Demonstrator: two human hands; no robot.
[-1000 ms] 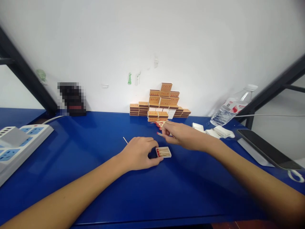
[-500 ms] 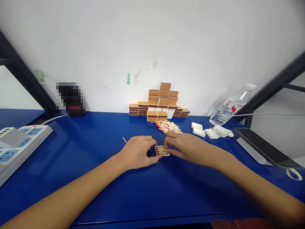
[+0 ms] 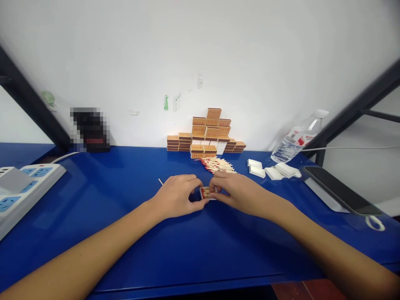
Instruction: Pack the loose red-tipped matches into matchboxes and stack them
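A small white matchbox tray [image 3: 206,193] with red-tipped matches in it lies on the blue table [image 3: 200,246]. My left hand [image 3: 178,196] curls round its left end, thumb and fingers pinching it. My right hand [image 3: 237,189] covers its right end, fingers closed on the tray and its matches. Just behind my hands lies a loose pile of matches [image 3: 217,165]. A single match [image 3: 160,181] lies left of my left hand.
Stacked orange matchboxes [image 3: 208,135] stand against the wall. White empty trays [image 3: 271,171] and a water bottle [image 3: 295,139] lie at the right, with a phone [image 3: 340,189] beyond. A power strip [image 3: 21,187] sits at the far left.
My right hand came back from the match pile with matches and dropped onto the tray's right end. The left hand kept its hold on the tray.
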